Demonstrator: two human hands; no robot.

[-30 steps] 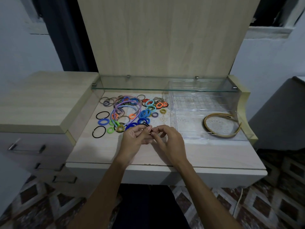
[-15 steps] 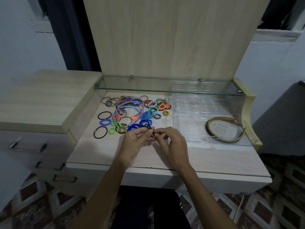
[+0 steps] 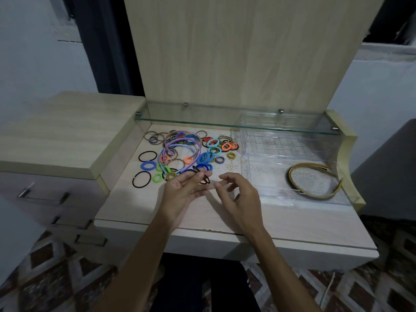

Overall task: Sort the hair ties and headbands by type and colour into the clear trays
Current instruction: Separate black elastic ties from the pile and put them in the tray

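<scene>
Both hands have pulled apart since a moment ago, when their fingertips met over one small tie. Now the left hand (image 3: 183,190) holds a thin black hair tie (image 3: 203,178) pinched between its thumb and fingers, near the middle of the frame. The right hand (image 3: 238,191) sits just beside it with loose, curled fingers and holds nothing.

Just above the hands lies a big pile of hair ties (image 3: 191,152) on the pale wooden desk (image 3: 139,206), in blue, orange, green, red and brown. Some purple headbands (image 3: 180,143) curve across the top of the pile. Two black rings (image 3: 141,179) lie flat at the left side of the pile, apart from the rest.

At the right of the frame sits a clear tray (image 3: 281,190). A gold headband (image 3: 315,179) lies in it. More clear tray boxes (image 3: 281,143) stand behind it, under a glass shelf (image 3: 225,122) that runs across the back. The shelf covers the top of those boxes, so I cannot tell how many there are.

Drawers (image 3: 45,194) with metal handles show at the lower left.
</scene>
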